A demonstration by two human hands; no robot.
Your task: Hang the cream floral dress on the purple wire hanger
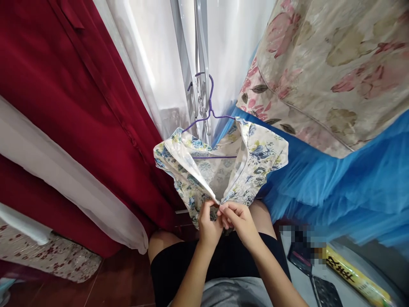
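Two hands at one garment, entered as seen from the head view.

1. Floral shirt [255, 157]: white with blue and yellow flowers, hung on a purple hanger [210, 100] hooked to the window frame [198, 51]. The front lies open in a V, and its two edges meet at the fingertips.
2. Left hand [208, 226]: fingers curled, pinching the left front edge at the meeting point.
3. Right hand [239, 219]: likewise closed, thumb and forefinger nipping the opposite edge, touching the left hand.
4. Step in hand, by judgement: joining or parting the front at its lowest open point. Whether a button or a snap sits there is hidden by the fingers. Work higher up the front would call for fine fingertip grip and both edges held level, since the shirt hangs free and can swing.
5. Edges and room: red curtain [64, 106] and white sheer curtain [150, 55] close on the left; blue netting [335, 183] touches the shirt's right shoulder, with flowered cloth [335, 64] above it. Open room lies only towards the body, above the dark shorts [179, 264].
6. Lower right: yellow packet [354, 277], well apart from the hands.
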